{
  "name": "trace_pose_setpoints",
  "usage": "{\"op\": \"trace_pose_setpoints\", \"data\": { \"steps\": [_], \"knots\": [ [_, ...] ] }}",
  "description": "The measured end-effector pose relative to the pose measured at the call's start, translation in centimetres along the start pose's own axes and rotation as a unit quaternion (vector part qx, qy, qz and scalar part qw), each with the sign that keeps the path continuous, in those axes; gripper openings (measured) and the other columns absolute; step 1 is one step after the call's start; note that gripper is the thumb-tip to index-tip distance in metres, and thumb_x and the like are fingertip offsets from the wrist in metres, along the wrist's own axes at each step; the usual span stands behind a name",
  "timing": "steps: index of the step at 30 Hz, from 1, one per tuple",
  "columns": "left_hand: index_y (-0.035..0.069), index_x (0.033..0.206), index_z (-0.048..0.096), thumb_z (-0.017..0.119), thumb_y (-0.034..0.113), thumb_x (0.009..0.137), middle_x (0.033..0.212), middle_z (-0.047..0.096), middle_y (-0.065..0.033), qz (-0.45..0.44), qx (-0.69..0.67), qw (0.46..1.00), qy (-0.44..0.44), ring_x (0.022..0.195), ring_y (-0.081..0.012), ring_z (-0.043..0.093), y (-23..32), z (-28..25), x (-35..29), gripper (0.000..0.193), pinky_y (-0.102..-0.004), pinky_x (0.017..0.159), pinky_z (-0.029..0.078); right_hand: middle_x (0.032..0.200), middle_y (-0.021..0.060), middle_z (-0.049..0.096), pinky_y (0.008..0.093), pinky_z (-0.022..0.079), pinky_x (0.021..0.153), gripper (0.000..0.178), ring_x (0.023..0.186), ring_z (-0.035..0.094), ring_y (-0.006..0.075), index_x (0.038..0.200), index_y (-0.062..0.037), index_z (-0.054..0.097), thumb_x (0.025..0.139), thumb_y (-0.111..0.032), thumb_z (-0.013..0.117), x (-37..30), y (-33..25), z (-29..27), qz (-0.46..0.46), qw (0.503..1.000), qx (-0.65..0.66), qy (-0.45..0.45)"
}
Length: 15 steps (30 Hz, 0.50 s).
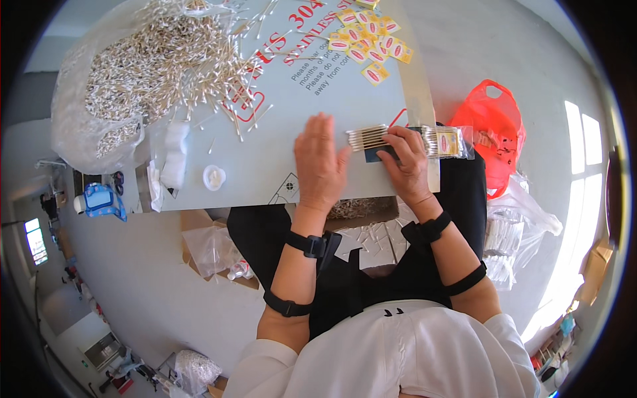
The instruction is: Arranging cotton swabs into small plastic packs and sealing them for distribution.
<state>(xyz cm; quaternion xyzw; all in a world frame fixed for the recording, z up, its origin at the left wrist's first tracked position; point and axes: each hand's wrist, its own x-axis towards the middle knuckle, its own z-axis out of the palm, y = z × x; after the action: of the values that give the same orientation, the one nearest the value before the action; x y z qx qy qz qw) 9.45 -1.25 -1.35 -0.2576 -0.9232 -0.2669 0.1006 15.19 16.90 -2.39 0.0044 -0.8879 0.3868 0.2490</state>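
I'm looking down through the head camera at a pale table (265, 182), where a bundle of cotton swabs (363, 138) is lying near the right edge. The right hand (406, 156) is bending its fingers over the bundle's right end; I cannot tell whether it is gripping or only resting there. The left hand (321, 162) is spreading flat and wide just left of the bundle, palm down, holding nothing.

Close beyond the right hand, a clear pack of swabs with a yellow label (446, 142) is jutting past the table edge, crowding that side. A red plastic bag (494, 116) is standing farther right. Yellow cards (365, 43) are lying scattered toward the far edge, well apart from both hands. A big heap of loose swabs (166, 63) is spilling out of a clear bag on the left, some strays reaching toward the middle. Nearer me, a small white tub (213, 177) and a white padded roll (175, 154) are sitting between that heap and the near edge.
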Motion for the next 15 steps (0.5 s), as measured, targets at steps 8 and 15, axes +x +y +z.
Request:
{"op": "trace_pose_setpoints", "data": {
  "steps": [8,15],
  "knots": [
    [0.007,0.094,0.063,0.075,0.013,0.076,0.099,0.059,-0.0104,-0.257,0.138,0.947,0.133,0.101,-0.0340,0.052,-11.0,-5.1,3.3,0.023,-0.0486,0.084,0.043,0.106,0.0120,0.062,0.0406,0.049,0.082,0.030,0.095,0.058,0.0324,0.101,-0.0023,0.063,0.073,0.001,0.072,0.0,0.0,0.1,0.024,0.999,0.030,0.014],
    [0.009,0.082,0.059,0.066,0.003,0.077,0.093,0.055,-0.0069,-0.178,0.149,0.970,0.078,0.097,-0.0311,0.050,-9.1,-1.7,3.6,0.012,-0.0463,0.081,0.040,0.106,0.0120,0.063,0.0399,0.049,0.083,0.028,0.095,0.058,0.0323,0.100,-0.0019,0.064,0.074,0.001,0.072,0.0,0.1,0.1,0.029,0.999,0.022,0.007]
  ]
}}
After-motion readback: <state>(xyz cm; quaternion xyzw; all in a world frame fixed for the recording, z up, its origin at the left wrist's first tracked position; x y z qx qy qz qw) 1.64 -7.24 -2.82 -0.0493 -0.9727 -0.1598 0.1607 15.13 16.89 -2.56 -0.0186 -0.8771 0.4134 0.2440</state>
